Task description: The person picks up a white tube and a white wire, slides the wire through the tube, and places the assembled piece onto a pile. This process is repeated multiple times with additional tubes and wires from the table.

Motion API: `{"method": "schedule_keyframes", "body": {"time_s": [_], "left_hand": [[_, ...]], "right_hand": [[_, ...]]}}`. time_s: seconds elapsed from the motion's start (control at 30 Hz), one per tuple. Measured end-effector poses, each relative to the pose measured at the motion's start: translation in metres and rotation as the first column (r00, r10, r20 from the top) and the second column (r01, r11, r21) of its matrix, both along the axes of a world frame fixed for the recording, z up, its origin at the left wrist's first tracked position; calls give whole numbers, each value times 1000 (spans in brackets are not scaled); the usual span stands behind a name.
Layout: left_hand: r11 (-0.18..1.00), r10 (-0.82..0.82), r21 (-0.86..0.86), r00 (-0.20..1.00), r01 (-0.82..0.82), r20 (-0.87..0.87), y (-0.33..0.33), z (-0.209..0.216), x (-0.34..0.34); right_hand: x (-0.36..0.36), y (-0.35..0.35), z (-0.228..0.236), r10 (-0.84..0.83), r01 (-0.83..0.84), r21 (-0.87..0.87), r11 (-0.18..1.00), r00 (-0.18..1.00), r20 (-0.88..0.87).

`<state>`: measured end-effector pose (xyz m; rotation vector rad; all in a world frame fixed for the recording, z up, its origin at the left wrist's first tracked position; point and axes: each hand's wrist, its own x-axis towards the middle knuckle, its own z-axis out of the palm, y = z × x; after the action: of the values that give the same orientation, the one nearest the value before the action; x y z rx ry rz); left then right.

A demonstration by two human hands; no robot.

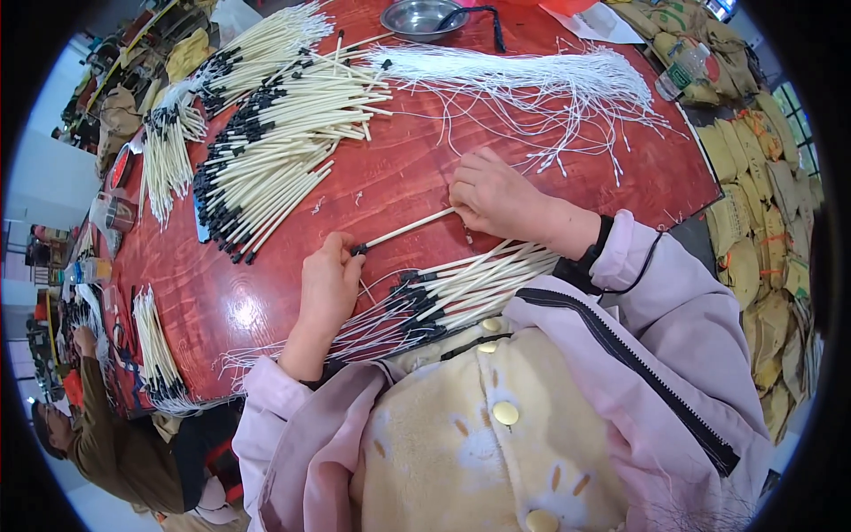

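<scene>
A thin cream rod (409, 228) with a black end piece stretches between my two hands, just above the red table. My left hand (330, 275) pinches it by the black end. At its other end, the fingers of my right hand (486, 193) are closed round the tip, and a white cord (448, 133) runs close by. Between my body and the hands lies a bundle of similar rods (483, 288), black ends to the left, with white cords trailing from them. Beyond my left hand is a large pile of cream rods with black ends (288, 133).
White cords (532, 75) spread over the far side of the red table (257, 275). A metal bowl (424, 18) stands at the back. More rods (158, 341) lie at the left edge, where another person (124, 434) works. Stacked sacks (753, 195) line the right; a plastic bottle (681, 75) rests there.
</scene>
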<state>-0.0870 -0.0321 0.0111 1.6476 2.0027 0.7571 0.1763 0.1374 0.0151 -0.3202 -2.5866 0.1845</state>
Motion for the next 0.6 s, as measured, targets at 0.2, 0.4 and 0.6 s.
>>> {"method": "schedule_keyframes", "body": {"time_s": [0.2, 0.4, 0.6], "left_hand": [[993, 102, 77, 977, -88, -188, -37, 29, -61], [933, 300, -152, 937, -327, -177, -179, 61, -171], [995, 96, 50, 811, -82, -577, -128, 80, -90]], "right_hand": [[29, 3, 37, -11, 11, -46, 999, 1000, -10], [90, -1, 70, 49, 11, -272, 962, 976, 212], [94, 4, 49, 1, 47, -348, 936, 991, 136]]}}
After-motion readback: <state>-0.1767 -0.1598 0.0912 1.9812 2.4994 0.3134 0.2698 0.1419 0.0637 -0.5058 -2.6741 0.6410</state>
